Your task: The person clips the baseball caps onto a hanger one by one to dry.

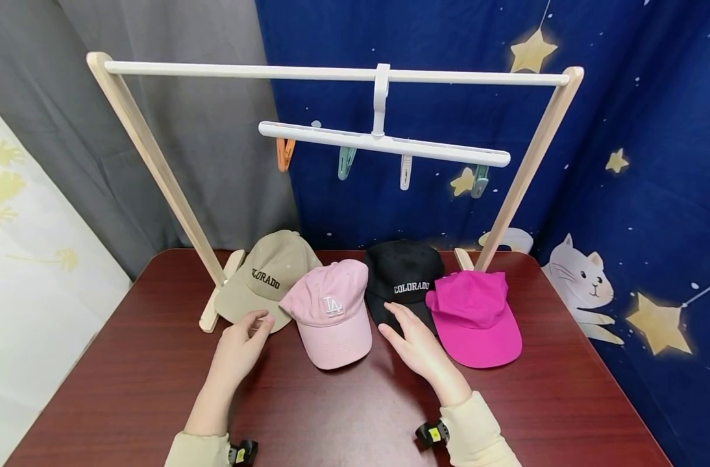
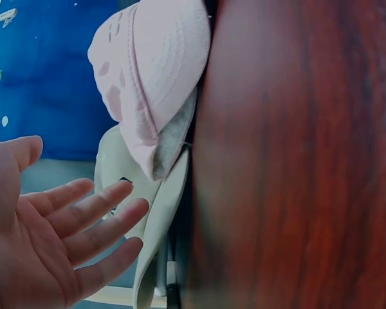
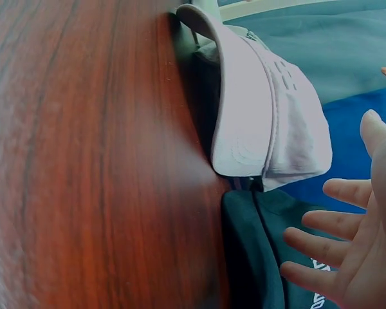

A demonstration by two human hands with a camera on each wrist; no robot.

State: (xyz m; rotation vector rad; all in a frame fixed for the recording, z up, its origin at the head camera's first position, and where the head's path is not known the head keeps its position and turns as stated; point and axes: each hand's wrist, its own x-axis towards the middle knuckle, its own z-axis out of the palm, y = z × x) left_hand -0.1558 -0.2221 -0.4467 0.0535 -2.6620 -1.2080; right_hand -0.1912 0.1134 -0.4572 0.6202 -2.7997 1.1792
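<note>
Left hand and right hand, fingers loosely spread

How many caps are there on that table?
4, left to right along the table's back: a beige cap, a light pink cap, a black cap and a bright pink cap. I see no sign of hidden ones.

There's a beige cap, pink cap, black cap and magenta cap.

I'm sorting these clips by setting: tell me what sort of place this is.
Probably an indoor staged corner: a starry blue curtain hangs behind a table bearing a garment rack and four caps.
</note>
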